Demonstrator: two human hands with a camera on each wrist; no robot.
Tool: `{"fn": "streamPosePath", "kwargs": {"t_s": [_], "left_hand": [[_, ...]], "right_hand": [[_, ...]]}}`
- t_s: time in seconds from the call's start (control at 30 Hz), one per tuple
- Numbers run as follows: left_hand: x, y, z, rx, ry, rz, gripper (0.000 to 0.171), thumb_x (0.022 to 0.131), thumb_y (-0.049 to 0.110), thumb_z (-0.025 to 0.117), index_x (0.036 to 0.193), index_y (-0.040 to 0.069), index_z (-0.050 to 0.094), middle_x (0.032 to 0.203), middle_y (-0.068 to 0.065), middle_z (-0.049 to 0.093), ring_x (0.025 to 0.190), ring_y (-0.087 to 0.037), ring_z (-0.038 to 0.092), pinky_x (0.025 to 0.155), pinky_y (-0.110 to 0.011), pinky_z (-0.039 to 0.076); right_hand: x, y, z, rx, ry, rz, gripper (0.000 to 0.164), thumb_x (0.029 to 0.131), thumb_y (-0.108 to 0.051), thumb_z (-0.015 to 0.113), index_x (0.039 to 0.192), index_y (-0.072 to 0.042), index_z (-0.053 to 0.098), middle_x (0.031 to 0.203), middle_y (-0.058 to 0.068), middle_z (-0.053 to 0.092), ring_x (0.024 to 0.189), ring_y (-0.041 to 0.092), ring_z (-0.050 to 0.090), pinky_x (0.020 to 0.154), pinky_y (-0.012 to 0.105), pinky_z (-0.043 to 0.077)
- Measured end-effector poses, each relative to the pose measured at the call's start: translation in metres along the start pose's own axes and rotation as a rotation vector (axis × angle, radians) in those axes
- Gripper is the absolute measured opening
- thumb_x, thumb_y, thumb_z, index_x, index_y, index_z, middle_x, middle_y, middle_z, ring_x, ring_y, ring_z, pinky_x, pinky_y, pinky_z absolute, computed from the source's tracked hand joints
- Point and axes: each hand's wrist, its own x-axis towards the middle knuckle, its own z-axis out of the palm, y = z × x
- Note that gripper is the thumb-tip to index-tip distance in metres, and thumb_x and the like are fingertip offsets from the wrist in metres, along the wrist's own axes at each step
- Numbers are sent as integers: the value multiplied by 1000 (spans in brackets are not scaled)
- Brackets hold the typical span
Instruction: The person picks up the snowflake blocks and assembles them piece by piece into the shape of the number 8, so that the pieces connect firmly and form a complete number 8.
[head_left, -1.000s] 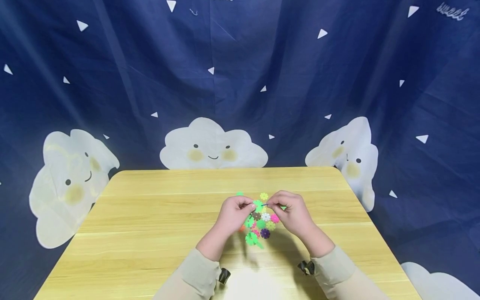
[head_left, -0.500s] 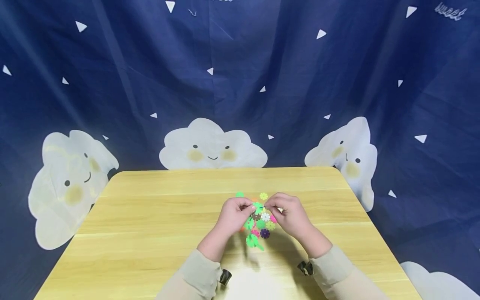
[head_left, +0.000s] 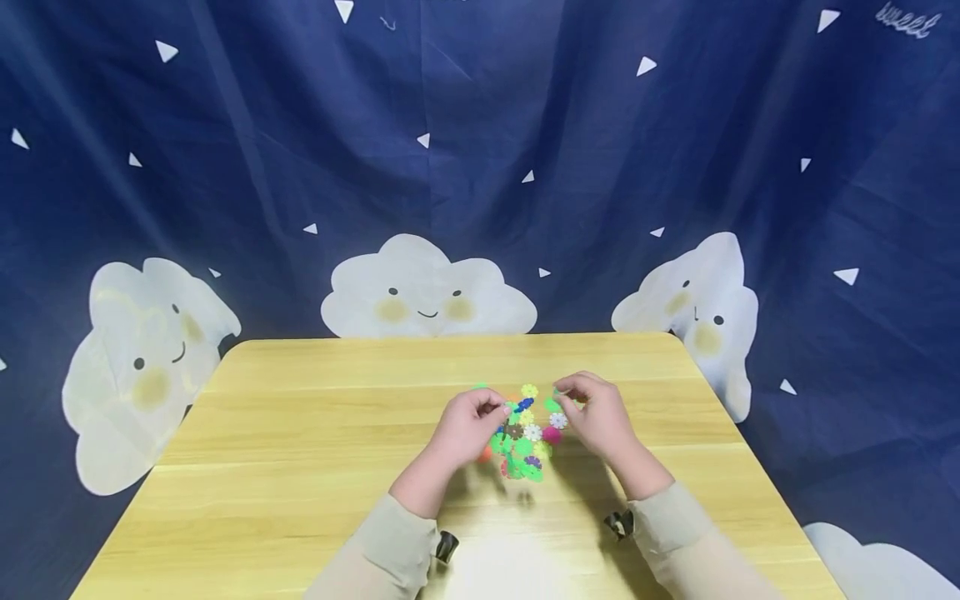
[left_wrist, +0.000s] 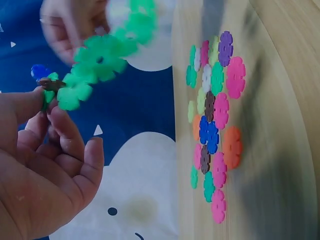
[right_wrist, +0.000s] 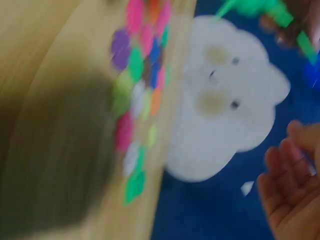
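My left hand (head_left: 467,425) pinches a chain of interlocking flower-shaped plastic discs between thumb and fingertips. In the left wrist view the chain's green discs (left_wrist: 100,57) curve up to the right, away from the fingers, slightly blurred. Right at the pinch sits a brown disc (left_wrist: 51,84), with a blue disc (left_wrist: 40,71) at the chain's other end. My right hand (head_left: 600,417) hangs to the right of the chain, apart from it, fingers loosely bent. No disc shows between its fingers (right_wrist: 280,170) in the right wrist view.
Loose flower discs in several colours lie on the wooden table (head_left: 300,467) beneath the hands, among them a purple disc (left_wrist: 225,48) and an orange disc (left_wrist: 232,147). A dark blue curtain (head_left: 480,167) with white clouds hangs behind the table's far edge.
My right hand has moved off to the right, away from the chain and the blue disc at its end. The chain has turned in my left hand, its lower green discs swinging right.
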Motion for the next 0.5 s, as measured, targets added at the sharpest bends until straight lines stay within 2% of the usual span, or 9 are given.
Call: {"fn": "streamPosePath", "kwargs": {"t_s": [0.1,0.2,0.33,0.5], "left_hand": [[0,-2,-1,-27,36,6,13,102,10,69,110,2,76,87,-1,67,78,-14,58,73,-28,54],[0,-2,-2,-49,61,11,14,101,8,68,111,2,76,88,-2,67,78,-14,58,72,-28,54],[0,0,-2,-60,71,19,12,101,7,68,108,2,76,88,-2,67,78,-16,58,73,-30,54],[-1,1,-2,-61,62,26,11,101,7,68,108,1,76,88,-1,67,78,-15,58,73,-30,54]], "right_hand": [[-2,19,0,-86,-81,238,14,94,-4,79,107,0,77,99,10,75,85,25,70,79,46,60],[-7,35,1,-135,-192,373,22,98,-10,75,116,2,75,101,10,75,89,27,70,79,47,59],[-12,50,5,-158,-289,455,33,99,-12,73,127,5,70,102,11,74,92,28,70,83,49,58],[-12,65,15,-190,-343,467,41,100,-14,72,135,7,65,106,15,73,100,33,69,94,54,55]]}}
